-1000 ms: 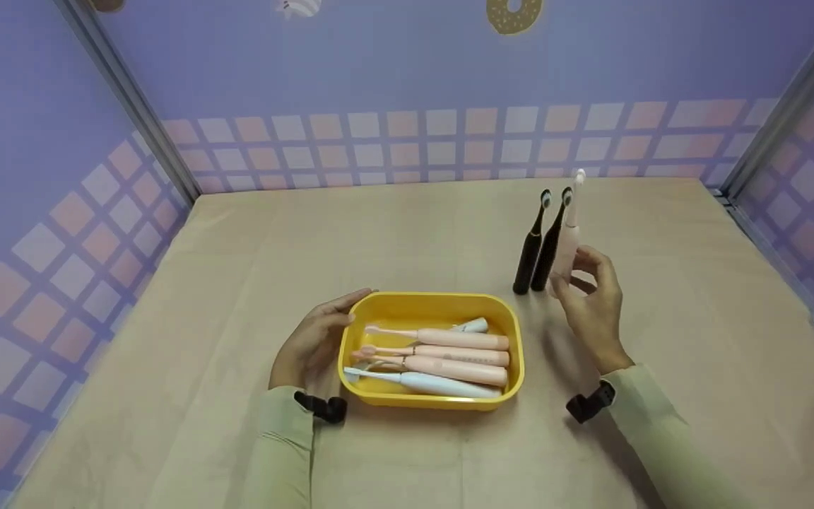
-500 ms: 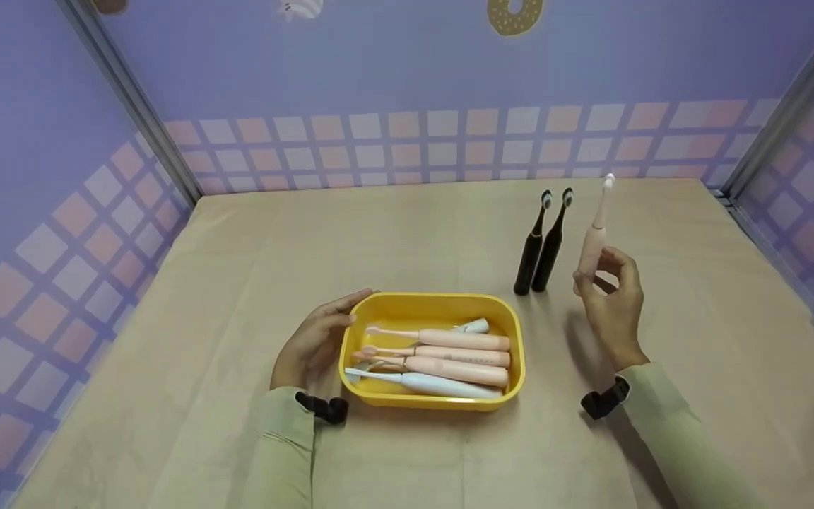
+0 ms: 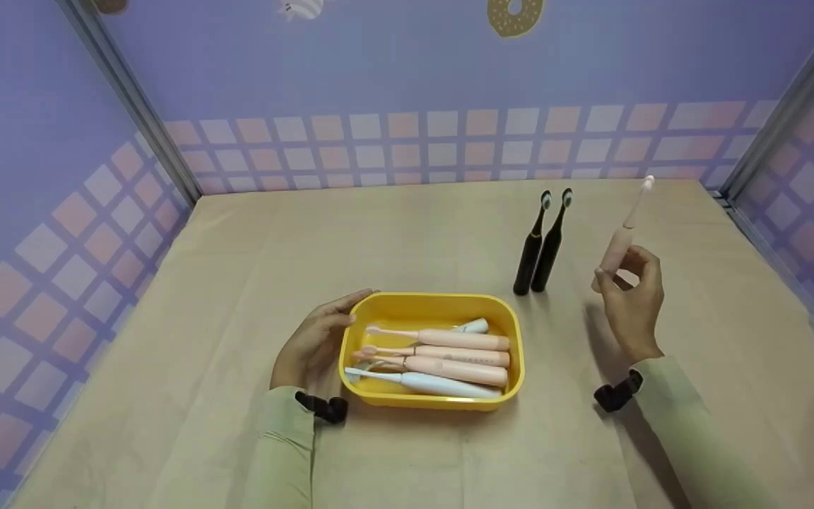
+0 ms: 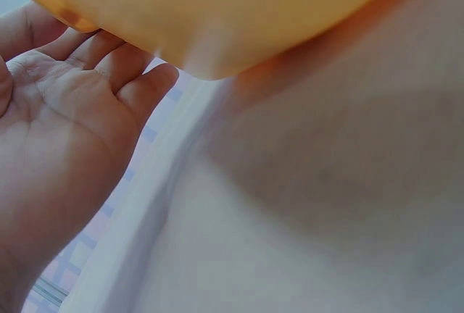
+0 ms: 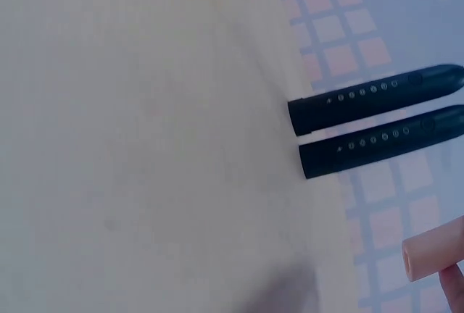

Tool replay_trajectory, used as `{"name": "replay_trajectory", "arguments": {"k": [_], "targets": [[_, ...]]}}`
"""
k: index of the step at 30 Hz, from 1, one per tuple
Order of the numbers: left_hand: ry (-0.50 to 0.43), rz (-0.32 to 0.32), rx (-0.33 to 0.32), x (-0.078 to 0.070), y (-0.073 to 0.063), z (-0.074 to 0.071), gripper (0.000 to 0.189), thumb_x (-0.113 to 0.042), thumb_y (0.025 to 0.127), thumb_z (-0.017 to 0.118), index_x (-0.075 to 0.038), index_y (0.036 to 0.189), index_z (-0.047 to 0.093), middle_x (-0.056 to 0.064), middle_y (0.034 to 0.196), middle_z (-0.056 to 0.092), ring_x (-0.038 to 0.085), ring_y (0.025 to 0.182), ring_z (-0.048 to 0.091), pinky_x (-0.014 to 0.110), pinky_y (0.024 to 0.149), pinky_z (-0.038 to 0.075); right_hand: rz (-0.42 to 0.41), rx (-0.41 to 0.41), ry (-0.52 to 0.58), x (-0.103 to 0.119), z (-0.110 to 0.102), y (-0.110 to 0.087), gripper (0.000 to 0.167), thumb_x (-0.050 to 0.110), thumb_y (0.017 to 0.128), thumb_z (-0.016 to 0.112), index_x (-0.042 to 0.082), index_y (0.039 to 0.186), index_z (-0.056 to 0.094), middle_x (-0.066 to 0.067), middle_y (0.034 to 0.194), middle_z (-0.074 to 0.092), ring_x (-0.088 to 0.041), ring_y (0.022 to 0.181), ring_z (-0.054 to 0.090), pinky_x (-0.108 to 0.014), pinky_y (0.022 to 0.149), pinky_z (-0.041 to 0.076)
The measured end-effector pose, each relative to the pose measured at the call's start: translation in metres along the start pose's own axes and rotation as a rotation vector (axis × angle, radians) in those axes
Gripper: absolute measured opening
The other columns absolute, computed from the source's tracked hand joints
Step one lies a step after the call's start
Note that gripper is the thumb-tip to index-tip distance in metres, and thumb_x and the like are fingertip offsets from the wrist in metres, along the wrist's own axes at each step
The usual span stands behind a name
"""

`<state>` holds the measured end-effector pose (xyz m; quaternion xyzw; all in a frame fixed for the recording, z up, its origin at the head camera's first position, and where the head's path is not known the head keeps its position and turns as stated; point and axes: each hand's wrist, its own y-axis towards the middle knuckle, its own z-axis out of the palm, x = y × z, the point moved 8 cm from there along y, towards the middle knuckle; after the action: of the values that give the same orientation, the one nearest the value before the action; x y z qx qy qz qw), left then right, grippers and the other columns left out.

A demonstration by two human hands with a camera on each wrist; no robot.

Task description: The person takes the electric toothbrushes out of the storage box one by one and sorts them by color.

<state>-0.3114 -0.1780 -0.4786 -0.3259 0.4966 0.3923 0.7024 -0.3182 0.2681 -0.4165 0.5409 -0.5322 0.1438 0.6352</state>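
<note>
My right hand [image 3: 634, 307] pinches the lower handle of a pink electric toothbrush [image 3: 616, 251], brush head up and tilted right. Its base also shows as a pink handle end [image 5: 433, 251] in the right wrist view, at the right edge. To its left, two black electric toothbrushes [image 3: 529, 258] stand upright side by side. My left hand [image 3: 309, 343] holds the left end of a yellow box [image 3: 435, 300], with fingers at its rim and wall. Inside lie several pink electric toothbrushes [image 3: 460, 339] and pale blue ones [image 3: 442, 385], one partly hidden under the others.
A beige cloth [image 3: 273, 240] covers the table. Behind it rises a purple wall [image 3: 379, 63] with pink and white squares, and further panels close both sides. A metal post [image 3: 781, 106] stands at the back right corner.
My right hand has carried the pink toothbrush rightward, away from the two black ones, and it leans further right. The left hand and the box have stayed in place.
</note>
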Motion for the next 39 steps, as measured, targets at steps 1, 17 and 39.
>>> {"name": "replay_trajectory", "arguments": {"k": [1,17,39], "targets": [[0.002,0.0,0.001,0.0,0.0,0.0,0.055,-0.001,0.095,0.043,-0.004,0.149,0.034,0.01,0.153,0.037,0.023,0.134,0.044,0.03,0.107,0.042,0.005,-0.005,-0.003,-0.002,-0.002,0.001,0.045,-0.005,0.085,0.064,-0.005,0.127,0.046,0.009,0.106,0.05,-0.006,0.1,0.054,-0.015,0.087,0.051],[0.005,-0.006,-0.017,0.001,0.0,-0.003,0.054,-0.001,0.095,0.045,-0.004,0.148,0.036,0.01,0.152,0.039,0.022,0.134,0.045,0.03,0.107,0.042,0.192,-0.043,-0.137,-0.039,-0.024,0.015,0.047,0.0,0.086,0.064,0.006,0.127,0.044,0.012,0.109,0.046,-0.002,0.1,0.05,-0.02,0.088,0.051],[-0.005,0.003,0.011,0.001,0.001,0.0,0.054,-0.001,0.097,0.041,-0.002,0.15,0.03,0.01,0.153,0.038,0.02,0.131,0.048,0.03,0.106,0.044,0.326,0.031,-0.241,-0.063,-0.03,0.022,0.049,0.005,0.09,0.059,0.006,0.132,0.035,0.003,0.119,0.045,-0.016,0.117,0.046,-0.025,0.091,0.044]]}}
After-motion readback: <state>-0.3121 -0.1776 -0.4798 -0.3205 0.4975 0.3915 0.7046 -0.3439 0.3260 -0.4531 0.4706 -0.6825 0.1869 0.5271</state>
